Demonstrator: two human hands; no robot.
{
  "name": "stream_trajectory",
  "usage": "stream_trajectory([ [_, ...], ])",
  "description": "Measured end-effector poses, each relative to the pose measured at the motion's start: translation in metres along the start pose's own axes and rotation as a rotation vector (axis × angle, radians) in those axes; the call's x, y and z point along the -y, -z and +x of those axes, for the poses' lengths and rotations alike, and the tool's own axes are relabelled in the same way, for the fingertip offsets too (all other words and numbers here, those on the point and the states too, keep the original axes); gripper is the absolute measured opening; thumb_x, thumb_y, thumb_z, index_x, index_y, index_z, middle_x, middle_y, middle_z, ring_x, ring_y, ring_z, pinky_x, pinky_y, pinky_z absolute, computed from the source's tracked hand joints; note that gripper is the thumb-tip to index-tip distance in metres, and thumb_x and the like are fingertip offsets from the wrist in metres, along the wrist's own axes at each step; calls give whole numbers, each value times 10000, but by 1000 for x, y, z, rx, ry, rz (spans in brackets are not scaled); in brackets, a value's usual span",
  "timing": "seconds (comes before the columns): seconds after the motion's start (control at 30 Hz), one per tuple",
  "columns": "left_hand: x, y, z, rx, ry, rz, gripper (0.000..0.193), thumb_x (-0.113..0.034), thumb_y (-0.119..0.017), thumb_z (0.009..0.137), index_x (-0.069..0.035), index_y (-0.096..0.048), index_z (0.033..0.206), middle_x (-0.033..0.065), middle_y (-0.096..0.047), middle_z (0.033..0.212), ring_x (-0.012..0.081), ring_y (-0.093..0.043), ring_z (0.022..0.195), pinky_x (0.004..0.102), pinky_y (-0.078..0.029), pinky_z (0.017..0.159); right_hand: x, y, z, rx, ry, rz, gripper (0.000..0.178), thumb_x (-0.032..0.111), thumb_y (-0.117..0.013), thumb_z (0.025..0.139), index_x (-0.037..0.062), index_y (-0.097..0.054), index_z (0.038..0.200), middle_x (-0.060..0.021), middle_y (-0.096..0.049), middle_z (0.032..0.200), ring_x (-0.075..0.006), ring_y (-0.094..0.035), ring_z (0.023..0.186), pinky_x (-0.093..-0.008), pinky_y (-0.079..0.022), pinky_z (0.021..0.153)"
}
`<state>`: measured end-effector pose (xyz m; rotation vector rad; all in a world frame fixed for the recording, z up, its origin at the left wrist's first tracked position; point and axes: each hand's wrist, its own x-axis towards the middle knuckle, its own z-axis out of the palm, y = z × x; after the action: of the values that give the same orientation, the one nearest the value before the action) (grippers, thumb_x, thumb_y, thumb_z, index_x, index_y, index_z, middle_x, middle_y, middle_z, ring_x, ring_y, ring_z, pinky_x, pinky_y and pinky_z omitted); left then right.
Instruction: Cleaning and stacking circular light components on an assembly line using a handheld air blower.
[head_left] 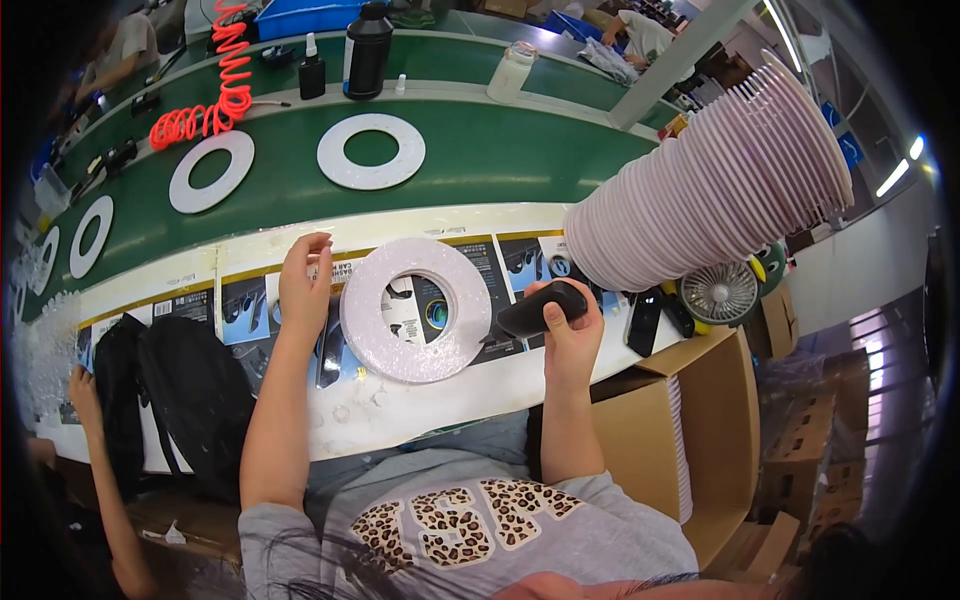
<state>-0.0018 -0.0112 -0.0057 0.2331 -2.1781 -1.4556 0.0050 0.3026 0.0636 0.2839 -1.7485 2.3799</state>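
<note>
White ring [366,312], centre of frame, lying flat over printed sheets [248,310] on the table [400,408]. Judged light and fairly stiff, its glossy face possibly slippery; the outer rim or the edge of the hole should offer the surest hold. Left hand [305,277], left of centre: grip loosely open, nothing visible in it. Right hand [573,338], right of centre: grip closed around a black handheld device [535,309].

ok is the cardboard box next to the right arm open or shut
Open: no flap covers the box, so its inner walls show, along with a white stack inside.
</note>
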Motion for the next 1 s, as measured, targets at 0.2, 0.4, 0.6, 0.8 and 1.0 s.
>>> stream_trajectory([
  [0.2,-96,22,-30,490,-182,186,448,-166,-753,718,-54,-585,1118,149,-595,1154,301,-548,1115,384,-407,971,-4,22,12,-182,-134,277,424,122,-734,814,-31,-510,1139,-185,-617,1059,-273,-613,996,-391,-511,879],
  [0.4,-110,5,-66,892,-292,481,690,-165,-806,641,-67,-498,1251,158,-563,1233,326,-456,1257,513,-268,1099,-14,36,21,-288,-230,501,397,176,-658,882,-13,-496,1190,-154,-590,1129,-263,-576,1068,-421,-471,942],
  [0.6,-111,-9,-65,864,-312,544,614,-120,-793,621,-112,-562,1189,74,-633,1152,241,-573,1115,514,-235,1113,-19,47,24,-336,-251,637,377,201,-612,914,-6,-496,1207,-130,-585,1152,-246,-554,1098,-421,-446,976],
  [0.8,-118,-95,31,807,-577,571,646,-96,-764,661,-150,-527,1260,72,-651,1112,250,-598,1073,534,-235,1104,-1,61,21,-371,-220,700,353,213,-585,931,-10,-505,1192,-131,-585,1152,-228,-557,1094,-403,-434,999],
  [1.0,-116,-190,134,699,-621,615,729,-138,-769,699,-180,-430,1343,81,-476,1368,239,-367,1339,580,-224,1098,5,60,21,-423,-160,683,336,219,-568,940,15,-493,1196,-121,-587,1153,-233,-560,1090,-409,-433,1007],
])
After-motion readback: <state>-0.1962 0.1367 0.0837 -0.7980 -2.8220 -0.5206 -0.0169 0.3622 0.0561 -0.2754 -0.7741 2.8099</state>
